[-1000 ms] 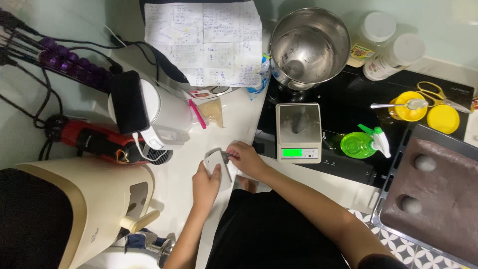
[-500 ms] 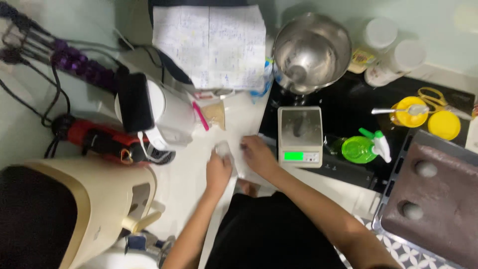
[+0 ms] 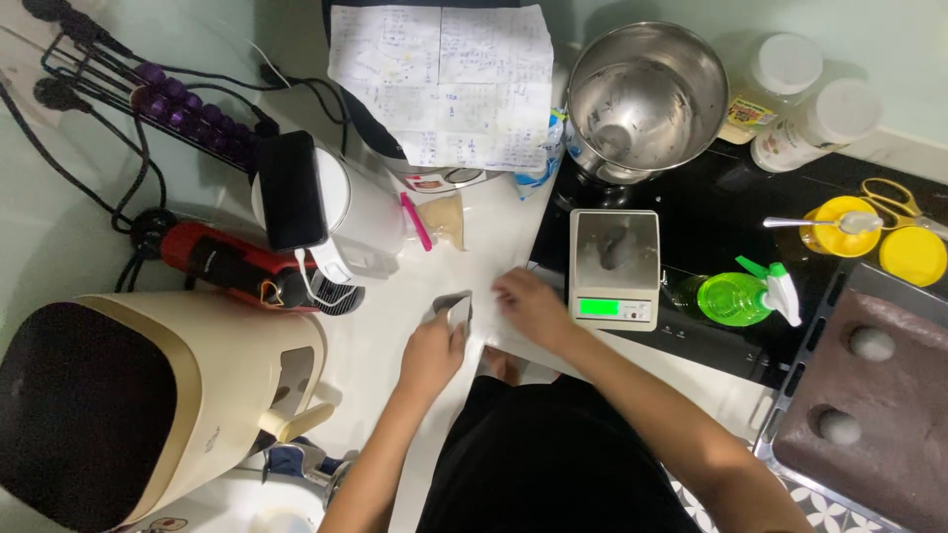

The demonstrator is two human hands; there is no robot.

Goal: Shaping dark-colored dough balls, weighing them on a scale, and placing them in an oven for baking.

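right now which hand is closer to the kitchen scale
Right. The right hand sits just left of the kitchen scale, nearly touching its edge. The left hand is farther left and lower, holding a small packet.

A digital kitchen scale (image 3: 613,267) is being flanked by a steel mixing bowl (image 3: 647,99) behind and a green spray bottle (image 3: 739,297) just beside it.

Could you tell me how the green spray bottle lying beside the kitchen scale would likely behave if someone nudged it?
The green spray bottle lies on its side on the black cooktop, so its rounded body would probably roll a little, though the white trigger head should stop it soon. It looks like thin plastic, likely light. The glossy surface suggests it may slide easily.
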